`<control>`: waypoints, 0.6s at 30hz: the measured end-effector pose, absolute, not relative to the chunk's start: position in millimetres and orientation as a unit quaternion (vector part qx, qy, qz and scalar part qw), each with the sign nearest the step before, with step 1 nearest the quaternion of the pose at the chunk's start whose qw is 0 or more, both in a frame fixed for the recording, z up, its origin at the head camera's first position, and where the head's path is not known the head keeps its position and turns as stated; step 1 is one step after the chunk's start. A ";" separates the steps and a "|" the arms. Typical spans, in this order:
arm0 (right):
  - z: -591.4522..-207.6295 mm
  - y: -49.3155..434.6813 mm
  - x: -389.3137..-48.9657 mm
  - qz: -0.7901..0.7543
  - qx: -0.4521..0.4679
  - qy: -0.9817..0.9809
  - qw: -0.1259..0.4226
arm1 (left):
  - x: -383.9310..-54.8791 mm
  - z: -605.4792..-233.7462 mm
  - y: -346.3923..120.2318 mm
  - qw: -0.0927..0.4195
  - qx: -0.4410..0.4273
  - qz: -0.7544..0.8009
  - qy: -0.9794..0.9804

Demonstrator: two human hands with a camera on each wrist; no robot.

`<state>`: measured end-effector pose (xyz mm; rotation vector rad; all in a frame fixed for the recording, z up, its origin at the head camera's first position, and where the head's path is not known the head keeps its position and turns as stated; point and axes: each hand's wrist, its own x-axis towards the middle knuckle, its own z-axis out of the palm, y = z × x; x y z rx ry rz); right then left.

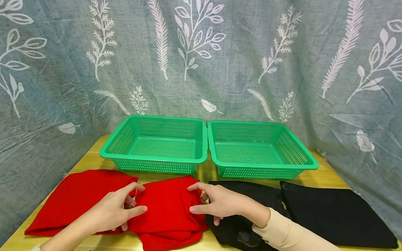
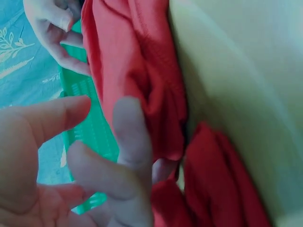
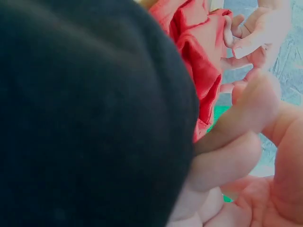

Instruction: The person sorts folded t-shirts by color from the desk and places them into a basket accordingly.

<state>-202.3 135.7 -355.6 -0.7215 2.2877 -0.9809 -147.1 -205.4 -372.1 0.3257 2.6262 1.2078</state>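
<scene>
**Desk:** Where did the red cloth lie, and who held it?

**Photographer:** The folded red cloth lay at the front of the yellow table, between a second red cloth to its left and a black cloth to its right. The left hand pinched its left edge, thumb and fingers curled on the fabric. The right hand took its right edge, fingers bent around the fold and resting partly on the black cloth.

**Desk:** And behind them?

**Photographer:** 2 green baskets stood side by side, touching, at the back of the table, both without contents. Another black cloth lay far right. A grey curtain with white leaf prints hung behind.
</scene>
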 end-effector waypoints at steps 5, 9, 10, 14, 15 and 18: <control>-356.7 134.7 -200.6 -0.368 -0.259 0.849 0.277 | -143.5 -377.6 -203.2 0.109 0.111 0.406 0.901; -355.0 134.1 -198.1 -0.366 -0.250 0.849 0.288 | -139.6 -380.3 -203.1 0.115 0.116 0.383 0.909; -354.5 133.9 -197.6 -0.365 -0.247 0.849 0.290 | -139.0 -380.8 -202.7 0.115 0.119 0.379 0.911; -354.5 131.4 -196.2 -0.374 -0.243 0.846 0.293 | -138.5 -382.6 -200.2 0.125 0.116 0.396 0.902; -355.0 130.6 -196.0 -0.379 -0.241 0.844 0.294 | -138.8 -383.3 -199.3 0.129 0.113 0.407 0.897; -358.1 128.5 -195.1 -0.405 -0.226 0.832 0.304 | -140.6 -387.0 -195.3 0.149 0.098 0.442 0.879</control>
